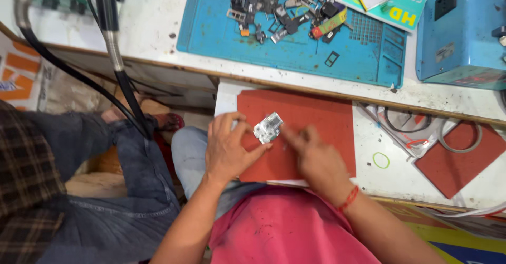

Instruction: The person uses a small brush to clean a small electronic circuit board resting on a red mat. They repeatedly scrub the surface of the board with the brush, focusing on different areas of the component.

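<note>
I had the left hand (pixel 227 149) pinching a small silver-white part (pixel 268 127) between thumb and fingertips, holding it just above the red mat (pixel 316 116). Right hand (pixel 312 156) was blurred; index finger stretched toward the part's right edge, other fingers curled. Couldn't tell if it touched the part or gripped anything. A red thread band (pixel 348 198) sat on that wrist.

Mat lay on a white board over my lap, pink shirt below. To the right: a green ring (pixel 381 160), a grey ring (pixel 459 135) on a second red pad (pixel 458 166), plus some wire loops. Beyond, on the bench, a blue work mat (pixel 295 48) w/ a heap of small dark phone parts (pixel 279 6), and a blue box unit (pixel 464 27) at far right. A black hose (pixel 113 48) crossed at left, over another person's jeans-clad knee (pixel 132 153) close beside my left arm.
</note>
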